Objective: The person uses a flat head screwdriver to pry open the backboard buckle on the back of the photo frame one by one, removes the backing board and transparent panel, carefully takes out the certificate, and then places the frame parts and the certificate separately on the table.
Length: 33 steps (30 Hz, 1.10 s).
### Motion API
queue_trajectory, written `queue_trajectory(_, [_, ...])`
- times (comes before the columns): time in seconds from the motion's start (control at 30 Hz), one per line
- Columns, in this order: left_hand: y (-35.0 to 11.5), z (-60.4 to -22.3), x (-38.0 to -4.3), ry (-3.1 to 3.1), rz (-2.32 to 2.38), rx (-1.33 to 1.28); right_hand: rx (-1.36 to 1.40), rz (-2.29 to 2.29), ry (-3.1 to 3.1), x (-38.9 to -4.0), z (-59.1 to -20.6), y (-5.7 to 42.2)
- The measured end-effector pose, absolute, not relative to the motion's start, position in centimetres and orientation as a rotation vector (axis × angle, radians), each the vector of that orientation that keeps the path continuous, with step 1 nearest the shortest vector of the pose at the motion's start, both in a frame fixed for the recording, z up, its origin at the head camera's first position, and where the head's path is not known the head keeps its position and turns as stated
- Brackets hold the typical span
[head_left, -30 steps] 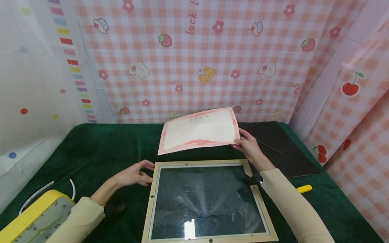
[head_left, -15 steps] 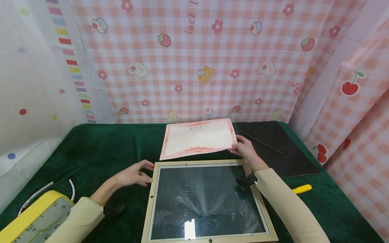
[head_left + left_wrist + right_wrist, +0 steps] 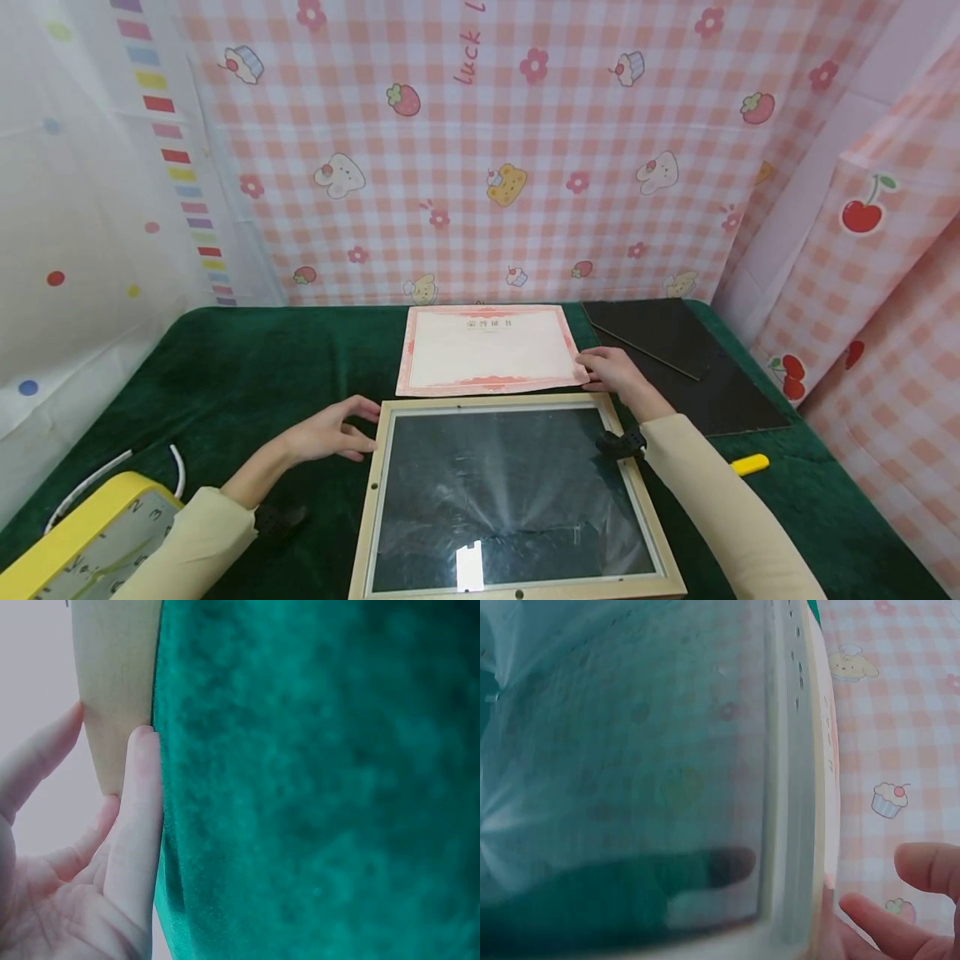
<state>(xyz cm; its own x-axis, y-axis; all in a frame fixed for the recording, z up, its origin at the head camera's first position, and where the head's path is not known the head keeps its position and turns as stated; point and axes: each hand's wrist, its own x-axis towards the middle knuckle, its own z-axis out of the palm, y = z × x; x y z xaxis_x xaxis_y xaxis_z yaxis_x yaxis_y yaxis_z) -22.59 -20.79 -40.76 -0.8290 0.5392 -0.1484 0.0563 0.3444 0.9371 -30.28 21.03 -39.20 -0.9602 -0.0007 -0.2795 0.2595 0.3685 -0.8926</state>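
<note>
A wooden picture frame [image 3: 378, 500] with a clear pane lies in front of me. My left hand [image 3: 322, 433] holds its upper left corner, thumb and fingers at the frame's side [image 3: 116, 675] in the left wrist view. A white certificate [image 3: 487, 354] with a pink border lies just beyond the frame, its near right corner slightly raised. My right hand [image 3: 615, 379] pinches that corner lightly. In the right wrist view, two fingers [image 3: 866, 913] stand apart by the certificate's edge; the thumb's contact is partly hidden.
A black board [image 3: 735, 392] with a thin rod [image 3: 648, 352] lies at the right, and a yellow handle [image 3: 750, 464] shows past my right sleeve. A yellow clock [image 3: 112, 533] and a white cable [image 3: 90, 483] are at the left. Patterned curtains border the green cloth [image 3: 285, 350].
The right hand has lowered the certificate from the air onto the cloth behind the frame, and it has straightened. The left hand and the frame have stayed in place.
</note>
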Motion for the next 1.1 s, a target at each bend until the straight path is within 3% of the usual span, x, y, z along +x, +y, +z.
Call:
queue_trajectory(0.13, [-20.8, -40.8, -22.6, 2.180, 1.488, 0.519, 0.245, -1.479, 2.550, -30.7, -39.5, 21.8])
queue_trajectory(0.2, [-20.8, -40.9, -22.7, 2.180, 1.488, 0.518, 0.176, -1.448, 2.633, -32.2, -41.4, 22.9])
queue_trajectory(0.3, [-20.9, -41.0, -22.8, 2.179, 1.488, 0.517, -0.032, -1.400, 2.698, -31.4, -40.6, 22.8])
queue_trajectory(0.43, [-20.9, -41.0, -22.8, 2.181, 1.488, 0.517, -0.437, -1.235, 2.714, -27.4, -37.3, 20.4])
queue_trajectory(0.73, [-20.6, -41.2, -23.0, 2.250, 1.470, 0.484, -1.373, -0.802, 2.217, -20.5, -36.9, 13.8])
queue_trajectory(1.1, [-19.9, -41.2, -22.7, 2.291, 1.476, 0.374, -1.626, -0.353, 1.982, -15.5, -37.5, 8.0])
